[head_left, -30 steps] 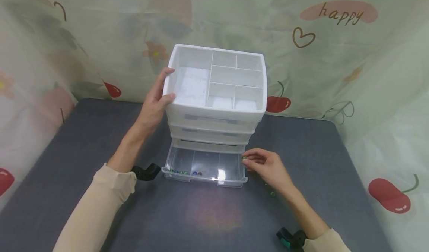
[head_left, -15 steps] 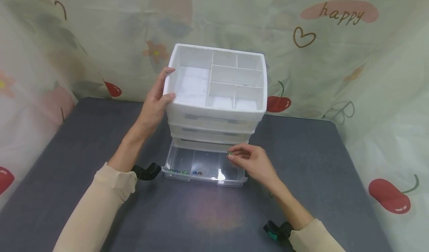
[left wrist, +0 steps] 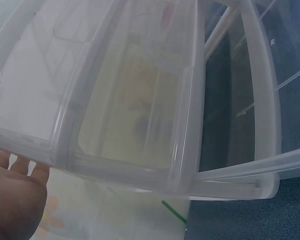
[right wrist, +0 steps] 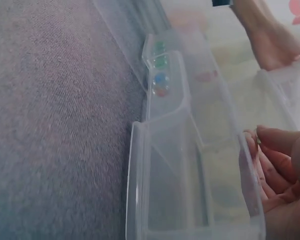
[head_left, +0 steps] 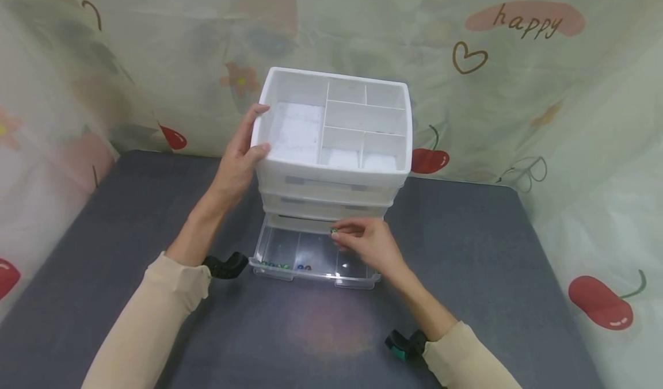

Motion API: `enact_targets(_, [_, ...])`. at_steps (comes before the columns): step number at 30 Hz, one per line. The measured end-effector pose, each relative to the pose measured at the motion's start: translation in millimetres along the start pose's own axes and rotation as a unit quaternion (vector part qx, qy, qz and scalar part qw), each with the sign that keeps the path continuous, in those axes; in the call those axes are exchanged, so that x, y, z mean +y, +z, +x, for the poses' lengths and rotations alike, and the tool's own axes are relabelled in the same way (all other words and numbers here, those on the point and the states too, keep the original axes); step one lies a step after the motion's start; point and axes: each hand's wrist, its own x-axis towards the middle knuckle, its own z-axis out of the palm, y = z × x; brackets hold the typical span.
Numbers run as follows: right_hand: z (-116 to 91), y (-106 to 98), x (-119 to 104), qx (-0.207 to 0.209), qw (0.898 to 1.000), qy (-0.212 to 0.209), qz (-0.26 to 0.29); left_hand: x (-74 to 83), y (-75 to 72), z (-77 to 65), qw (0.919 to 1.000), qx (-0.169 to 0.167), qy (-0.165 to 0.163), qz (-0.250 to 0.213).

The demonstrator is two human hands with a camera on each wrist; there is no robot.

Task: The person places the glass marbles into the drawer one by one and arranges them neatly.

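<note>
My left hand (head_left: 237, 156) holds the left rim of a white storage organizer (head_left: 290, 164) with stacked drawers and a divided top tray. Its clear bottom drawer (head_left: 317, 275) is pulled out. Above that drawer my right hand (head_left: 370, 242) pinches a small green marble (head_left: 334, 231) between thumb and forefinger. Several green and blue marbles (head_left: 274, 265) lie in the drawer's left compartment. A blue marble (head_left: 300, 267) and an orange-brown one (head_left: 308, 267) are in the middle compartment. In the left wrist view, fingers (left wrist: 20, 165) show at the organizer's side.
The organizer stands on a dark grey tabletop (head_left: 233, 331). Behind it hangs a patterned curtain (head_left: 352, 26) with hearts and cherries. Each wrist wears a black camera mount, such as the one (head_left: 409, 343) on the right.
My right hand has moved left with the green marble, from the drawer's right edge to over its middle compartment. The left hand keeps its hold on the organizer.
</note>
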Motion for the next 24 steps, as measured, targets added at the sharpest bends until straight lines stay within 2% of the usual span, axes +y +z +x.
enact_targets(8, [11.7,13.9,1.3,-0.017,1.000,0.000,-0.004,-0.4,-0.2,-0.3,1.0000,0.002,-0.004,0.003])
enact_targets(14, [20.1,21.1,5.6,-0.031,0.999,0.027,-0.016,-0.5,0.2,2.1,0.9999,0.000,0.007,-0.007])
enact_targets(24, [25.6,31.7,11.7,-0.064,0.994,0.070,-0.051,-1.7,-0.7,0.8,0.9999,0.007,-0.003,-0.009])
